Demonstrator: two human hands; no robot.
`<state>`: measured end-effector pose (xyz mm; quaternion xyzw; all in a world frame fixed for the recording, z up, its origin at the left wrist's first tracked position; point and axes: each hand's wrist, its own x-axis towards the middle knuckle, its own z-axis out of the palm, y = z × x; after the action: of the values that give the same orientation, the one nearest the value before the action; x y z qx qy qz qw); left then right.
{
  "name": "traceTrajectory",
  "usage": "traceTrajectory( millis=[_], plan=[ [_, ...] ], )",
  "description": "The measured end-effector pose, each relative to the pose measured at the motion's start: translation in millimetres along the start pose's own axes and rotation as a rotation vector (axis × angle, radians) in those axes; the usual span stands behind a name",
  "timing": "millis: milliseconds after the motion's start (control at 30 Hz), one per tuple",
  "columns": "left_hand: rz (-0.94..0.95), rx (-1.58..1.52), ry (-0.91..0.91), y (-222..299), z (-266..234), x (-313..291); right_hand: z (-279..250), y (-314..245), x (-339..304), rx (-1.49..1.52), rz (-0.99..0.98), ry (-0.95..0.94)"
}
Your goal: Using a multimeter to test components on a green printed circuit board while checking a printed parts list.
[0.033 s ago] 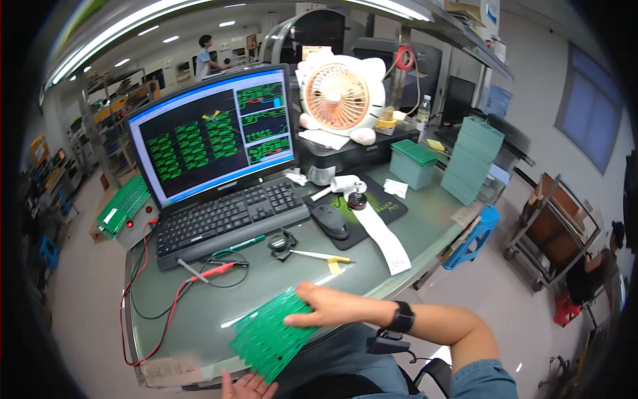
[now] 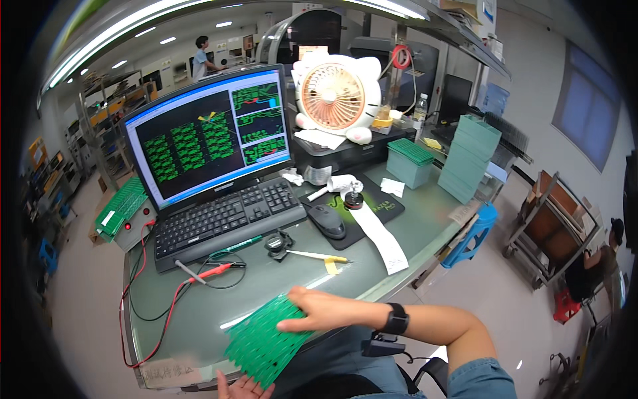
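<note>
A green circuit board panel [image 2: 264,338] with rows of slots is held tilted over the desk's front edge. My right hand [image 2: 318,311] grips its upper right edge, thumb on top and fingers wrapped round the far side. By the panel's lower corner, my left hand [image 2: 244,388] lies palm up with thumb and fingers apart; the picture's lower edge cuts it off. Whether its fingertips touch the panel I cannot tell. Beyond the panel lie a white-and-yellow pen-like tool [image 2: 312,255] and a small black round device [image 2: 276,245].
A keyboard [image 2: 229,219], monitor [image 2: 212,133], mouse [image 2: 325,221] and pink-and-white fan [image 2: 335,96] stand behind. Red and black test leads [image 2: 174,307] loop along the left. Further green panels [image 2: 123,207] lie at left; a tall stack of pale green boards [image 2: 469,158] stands at right.
The view has shifted slightly, so the desk sits a little further left in the picture. My hands and the panel keep nearly the same pose.
</note>
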<state>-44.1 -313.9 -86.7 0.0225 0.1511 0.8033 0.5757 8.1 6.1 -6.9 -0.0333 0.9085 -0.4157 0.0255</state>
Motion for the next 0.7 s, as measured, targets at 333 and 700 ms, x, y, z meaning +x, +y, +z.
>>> traceTrajectory(
  millis=[333,700],
  plan=[
    [-0.021,0.261,0.562,14,72,0,42,-40,0,-0.078,-0.083,-0.017],
    [0.174,0.997,0.173,40,118,59,10,-8,1,0.565,-0.071,0.087]
  ],
)
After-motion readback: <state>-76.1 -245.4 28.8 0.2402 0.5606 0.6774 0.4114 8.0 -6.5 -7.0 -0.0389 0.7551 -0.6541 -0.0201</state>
